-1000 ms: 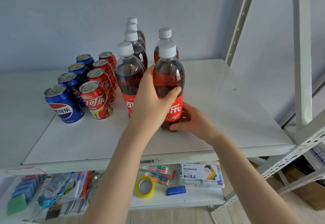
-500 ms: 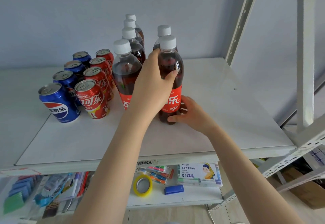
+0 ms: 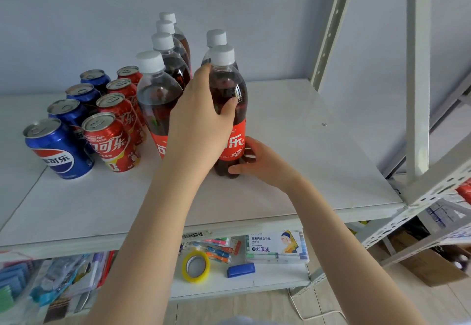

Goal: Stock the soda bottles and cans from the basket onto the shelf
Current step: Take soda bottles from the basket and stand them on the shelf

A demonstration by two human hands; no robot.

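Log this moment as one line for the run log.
phase: placing | left hand: gripping cola bottle body | right hand: steadying its base | bottle: upright on shelf, front of right row

Front blue can, shelf at 9 o'clock: Pepsi globe logo, white characters "事可乐"; red can just beside it at its 3 o'clock: white "可口可乐" script, small "WORLD CUP" line above; held bottle, centre: red label with "乐", smaller print unreadable; marker box, lower shelf at 5 o'clock: "丙烯马克笔"; barcode sticker on shelf edge, digits illegible
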